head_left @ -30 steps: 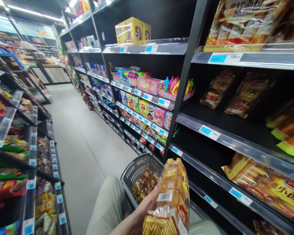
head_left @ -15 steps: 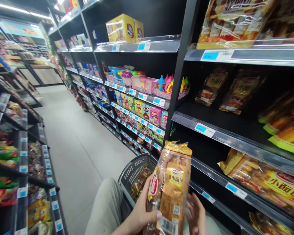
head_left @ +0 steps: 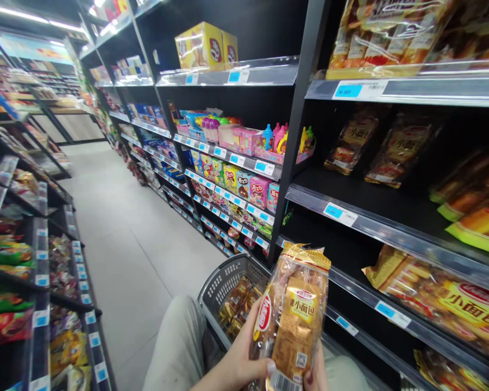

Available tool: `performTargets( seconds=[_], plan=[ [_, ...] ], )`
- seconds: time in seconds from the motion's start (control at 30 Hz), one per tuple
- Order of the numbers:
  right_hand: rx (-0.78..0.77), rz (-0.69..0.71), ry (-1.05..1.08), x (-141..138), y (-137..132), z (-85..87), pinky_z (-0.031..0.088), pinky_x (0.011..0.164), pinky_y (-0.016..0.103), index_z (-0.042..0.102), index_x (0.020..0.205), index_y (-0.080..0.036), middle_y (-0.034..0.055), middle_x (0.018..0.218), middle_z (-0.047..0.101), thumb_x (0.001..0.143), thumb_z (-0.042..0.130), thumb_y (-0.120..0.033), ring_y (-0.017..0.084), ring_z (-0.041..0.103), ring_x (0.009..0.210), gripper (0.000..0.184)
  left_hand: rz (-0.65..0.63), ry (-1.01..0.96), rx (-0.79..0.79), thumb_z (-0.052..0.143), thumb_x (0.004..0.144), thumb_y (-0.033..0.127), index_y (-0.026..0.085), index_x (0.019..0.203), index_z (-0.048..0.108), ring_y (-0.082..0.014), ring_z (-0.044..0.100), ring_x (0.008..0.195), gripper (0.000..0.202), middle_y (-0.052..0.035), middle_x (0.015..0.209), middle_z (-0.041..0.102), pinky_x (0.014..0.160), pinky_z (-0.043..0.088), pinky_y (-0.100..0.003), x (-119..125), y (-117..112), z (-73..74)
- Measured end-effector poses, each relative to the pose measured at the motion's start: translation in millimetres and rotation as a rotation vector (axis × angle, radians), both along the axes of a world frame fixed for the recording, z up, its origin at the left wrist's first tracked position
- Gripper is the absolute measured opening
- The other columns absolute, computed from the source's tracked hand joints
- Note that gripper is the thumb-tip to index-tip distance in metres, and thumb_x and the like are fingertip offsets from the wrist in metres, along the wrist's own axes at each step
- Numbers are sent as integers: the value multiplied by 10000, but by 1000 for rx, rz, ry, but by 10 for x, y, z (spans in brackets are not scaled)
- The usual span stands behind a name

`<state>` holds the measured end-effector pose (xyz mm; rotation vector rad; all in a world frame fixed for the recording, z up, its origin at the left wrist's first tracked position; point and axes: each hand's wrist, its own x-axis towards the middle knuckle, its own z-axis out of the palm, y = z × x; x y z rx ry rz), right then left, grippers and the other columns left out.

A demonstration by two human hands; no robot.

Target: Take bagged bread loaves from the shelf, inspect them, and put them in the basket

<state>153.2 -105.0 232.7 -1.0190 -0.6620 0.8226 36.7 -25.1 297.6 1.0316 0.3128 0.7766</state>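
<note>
A clear and gold bag of small bread loaves is held up in front of me, tilted a little, its printed label and barcode facing me. My left hand wraps its left side, thumb across the front. From the right, my right hand grips the lower edge, thumb on the front; its other fingers are hidden behind the bag. Just beyond the left hand stands a grey shopping basket, with several gold-wrapped packs inside.
At right, a black shelf with clear price rails carries more bread packs. Boxed sweets fill shelves further along. A low rack of snacks borders the aisle floor at left. My knees flank the bag.
The bread bag has shifted slightly right and down. My right hand, its fingers loose beside the bag before, now closes on its lower right edge. More of the basket's contents shows.
</note>
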Motion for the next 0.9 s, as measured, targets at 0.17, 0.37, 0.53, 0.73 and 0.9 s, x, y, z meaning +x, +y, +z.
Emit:
performTargets(
  seconds=[0.17, 0.37, 0.53, 0.73, 0.9],
  plan=[
    [-78, -81, -244, 139, -52, -107, 454, 871, 509, 478, 1217, -239, 94, 1092, 642, 764, 486, -582, 338, 545, 1104, 569, -19, -6, -26, 756, 605, 392, 213, 1430, 89, -340, 237, 1336, 1076, -131, 1437, 310, 1104, 166, -451, 7, -1, 98],
    [-85, -65, -95, 62, -40, -97, 447, 874, 520, 467, 1211, -222, 113, 1061, 656, 747, 497, -596, 341, 578, 1054, 597, -25, 0, -21, 754, 617, 360, 213, 1431, 76, -329, 255, 1330, 1070, -126, 1432, 318, 1101, 183, -432, 3, 17, 82],
    [-78, -30, 106, -26, -51, -141, 471, 823, 522, 371, 1301, -217, 136, 1018, 671, 760, 481, -584, 344, 636, 938, 663, -27, -5, -15, 744, 635, 346, 220, 1433, 47, -326, 280, 1318, 1066, -125, 1421, 338, 1093, 199, -426, 2, 15, 85],
    [-100, 8, 16, 62, -85, -201, 495, 794, 499, 355, 1307, -231, 133, 1090, 644, 789, 430, -595, 330, 639, 941, 637, -28, 20, -24, 747, 626, 345, 214, 1432, 54, -332, 282, 1315, 1071, -125, 1414, 348, 1091, 198, -433, -2, -6, 113],
    [-102, -19, 32, 64, -75, -151, 503, 790, 496, 393, 1269, -234, 126, 1076, 647, 776, 456, -597, 327, 638, 940, 615, -24, 31, -13, 746, 623, 348, 218, 1432, 71, -333, 278, 1317, 1061, -123, 1414, 347, 1098, 176, -445, -7, 2, 78]
  ],
)
